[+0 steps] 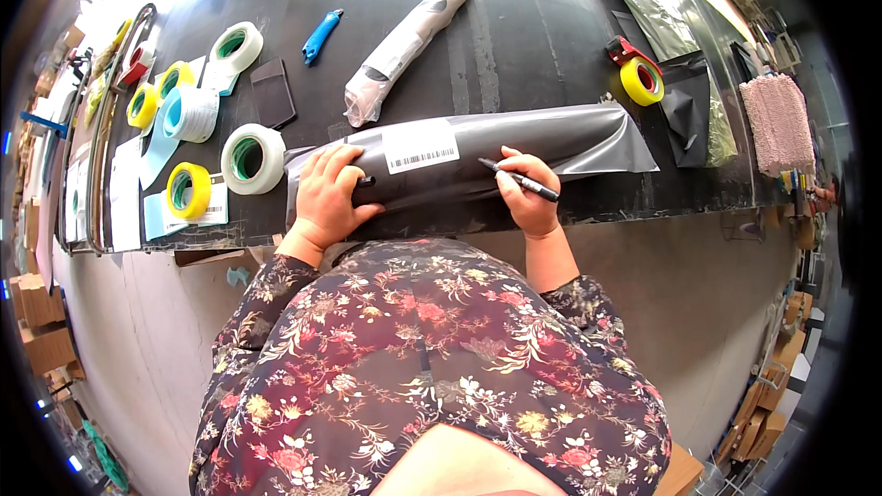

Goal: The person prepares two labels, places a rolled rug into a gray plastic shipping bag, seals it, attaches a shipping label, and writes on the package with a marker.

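A long package in a dark grey plastic mailer [427,186] lies across the front of the black table. On its upper face is a white barcode label [420,146]. My left hand [327,191] rests on the package's left end, with a short black cap [366,182] sticking out between thumb and fingers. In my right hand [529,191] is a black marker [537,186], gripped like a pen. Its uncapped tip points left, over the package just right of the label. From this view I cannot tell whether the tip touches the plastic.
Several tape rolls [253,159] stand at the left beside a dark flat case [274,94]. Behind the package lie a bubble-wrapped tube [409,46] and a blue cutter [322,36]. A red tape dispenser [636,71] and folded dark bags [686,110] are at the right.
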The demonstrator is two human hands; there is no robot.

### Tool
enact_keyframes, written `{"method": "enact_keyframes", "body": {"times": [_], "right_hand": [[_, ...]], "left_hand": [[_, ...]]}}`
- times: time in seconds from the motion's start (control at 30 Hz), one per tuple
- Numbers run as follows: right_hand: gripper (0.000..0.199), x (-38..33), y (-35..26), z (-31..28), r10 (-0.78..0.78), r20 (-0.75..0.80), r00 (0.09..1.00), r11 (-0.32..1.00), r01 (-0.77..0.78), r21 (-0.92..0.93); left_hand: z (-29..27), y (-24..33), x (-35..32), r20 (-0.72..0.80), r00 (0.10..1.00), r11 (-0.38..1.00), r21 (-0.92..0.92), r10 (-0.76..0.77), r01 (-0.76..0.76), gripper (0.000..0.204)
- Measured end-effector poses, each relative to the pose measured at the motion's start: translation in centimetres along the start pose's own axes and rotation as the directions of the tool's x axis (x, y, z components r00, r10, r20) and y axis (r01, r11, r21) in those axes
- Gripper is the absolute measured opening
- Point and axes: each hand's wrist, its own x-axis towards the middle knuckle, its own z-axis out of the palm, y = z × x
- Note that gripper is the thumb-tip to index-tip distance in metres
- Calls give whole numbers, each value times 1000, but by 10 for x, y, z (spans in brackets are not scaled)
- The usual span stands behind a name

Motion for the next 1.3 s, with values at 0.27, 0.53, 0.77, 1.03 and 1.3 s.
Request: {"method": "enact_keyframes", "body": {"times": [0.27, 0.53, 0.77, 1.03, 1.3], "right_hand": [[15, 8, 4, 11, -179, 2, 984, 975, 178, -136], [12, 12, 7, 12, -161, -11, 987, 976, 157, -153], [19, 14, 14, 12, -224, -67, 972, 945, 200, -260], [11, 12, 10, 13, -103, -48, 993, 983, 95, -156], [16, 14, 10, 11, -251, 22, 968, 936, 248, -251]], "left_hand": [[-10, -15, 20, 137, 985, 994, -38, -100, 106, 59], [-12, -18, 23, 173, 977, 990, -51, -121, 132, 58], [-12, -18, 25, 173, 977, 989, -60, -123, 135, 57], [-12, -18, 25, 168, 978, 989, -60, -123, 135, 56], [-14, -17, 26, 175, 977, 989, -58, -122, 134, 55]]}}
